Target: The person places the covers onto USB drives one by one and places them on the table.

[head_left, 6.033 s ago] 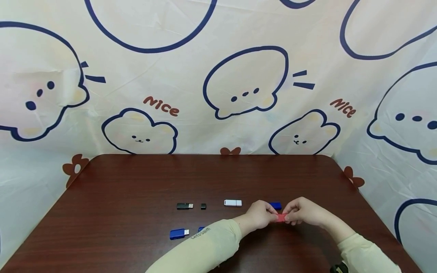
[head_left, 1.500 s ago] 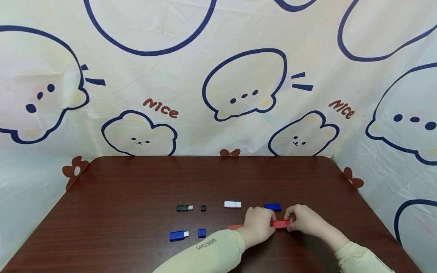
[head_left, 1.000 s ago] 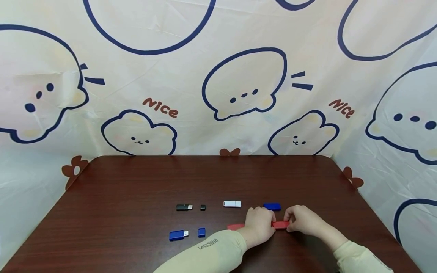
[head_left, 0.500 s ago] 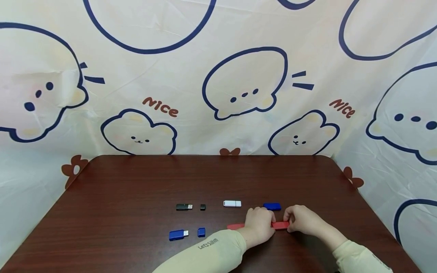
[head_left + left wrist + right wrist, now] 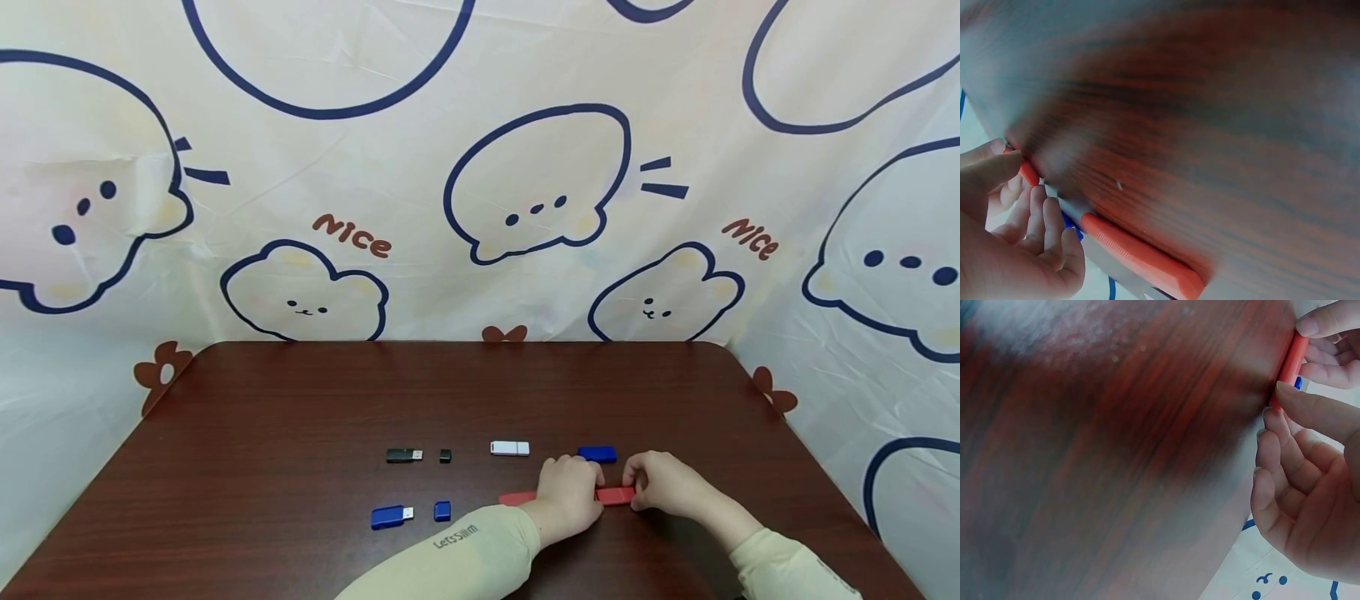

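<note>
Between my two hands a small red USB stick (image 5: 616, 496) lies low over the table. My left hand (image 5: 568, 493) pinches its left end, covering part of it. At the other end, the thumb and fingertips of my right hand (image 5: 667, 482) pinch it, as the right wrist view also shows. A second red piece (image 5: 517, 499), with ridges visible in the left wrist view, lies beside my left wrist, partly hidden by it. Just behind the held stick is a blue USB stick (image 5: 597, 455). A white USB stick (image 5: 510, 448) lies farther left.
A black USB stick (image 5: 404, 456) lies on the left with its small black cap (image 5: 446, 456) beside it. Nearer is an uncapped blue USB stick (image 5: 392, 517) and its blue cap (image 5: 442, 511). Behind the dark brown table (image 5: 300, 400) hangs a patterned cloth (image 5: 420, 167).
Since six seconds ago both hands have come slightly nearer and the right has turned a little; more of the red stick shows. The blue cap and second red piece are uncovered. Lately, both hands stay still.
</note>
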The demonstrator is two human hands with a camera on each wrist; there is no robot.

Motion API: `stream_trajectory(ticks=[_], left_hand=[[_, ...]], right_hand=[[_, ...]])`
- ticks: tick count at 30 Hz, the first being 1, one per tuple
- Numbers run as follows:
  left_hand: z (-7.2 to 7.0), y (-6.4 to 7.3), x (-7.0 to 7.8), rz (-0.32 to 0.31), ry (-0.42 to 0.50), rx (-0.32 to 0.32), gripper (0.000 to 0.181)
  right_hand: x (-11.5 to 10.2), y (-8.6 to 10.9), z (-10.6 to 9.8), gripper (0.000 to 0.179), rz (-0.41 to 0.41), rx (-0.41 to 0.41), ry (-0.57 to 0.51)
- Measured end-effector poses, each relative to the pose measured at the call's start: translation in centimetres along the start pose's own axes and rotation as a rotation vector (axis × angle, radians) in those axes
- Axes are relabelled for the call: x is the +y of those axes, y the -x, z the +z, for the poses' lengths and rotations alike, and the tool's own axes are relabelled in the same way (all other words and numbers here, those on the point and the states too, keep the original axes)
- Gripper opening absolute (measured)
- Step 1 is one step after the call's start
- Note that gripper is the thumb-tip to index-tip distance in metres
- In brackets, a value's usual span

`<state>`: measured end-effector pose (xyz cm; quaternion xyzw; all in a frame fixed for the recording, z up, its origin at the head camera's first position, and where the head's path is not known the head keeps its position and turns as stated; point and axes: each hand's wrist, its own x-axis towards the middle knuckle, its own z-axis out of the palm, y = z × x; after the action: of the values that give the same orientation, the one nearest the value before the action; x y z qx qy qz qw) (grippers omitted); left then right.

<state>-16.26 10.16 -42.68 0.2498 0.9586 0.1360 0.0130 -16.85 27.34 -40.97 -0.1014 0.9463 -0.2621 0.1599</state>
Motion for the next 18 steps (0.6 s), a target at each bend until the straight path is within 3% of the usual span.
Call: stream_trajectory(ticks=[6,12,18], left_hand=[[-0.5,0.0,-0.4,0.003,0.059,-0.011,0.017],[-2.1,0.5,-1.7,0.020,0.130,0.064,0.012],[-3.8,1.3,-4.0,-0.024,0.187,0.129,0.008]], right_hand=[[0.0,0.1,-0.5,0.016,-0.004,0.026,0.026],[-0.6,-0.1,-0.6,0.012,-0.018,0.076,0.057],[-1.9,-0.8,-0.3,0.012,-0.007,0.097,0.061]])
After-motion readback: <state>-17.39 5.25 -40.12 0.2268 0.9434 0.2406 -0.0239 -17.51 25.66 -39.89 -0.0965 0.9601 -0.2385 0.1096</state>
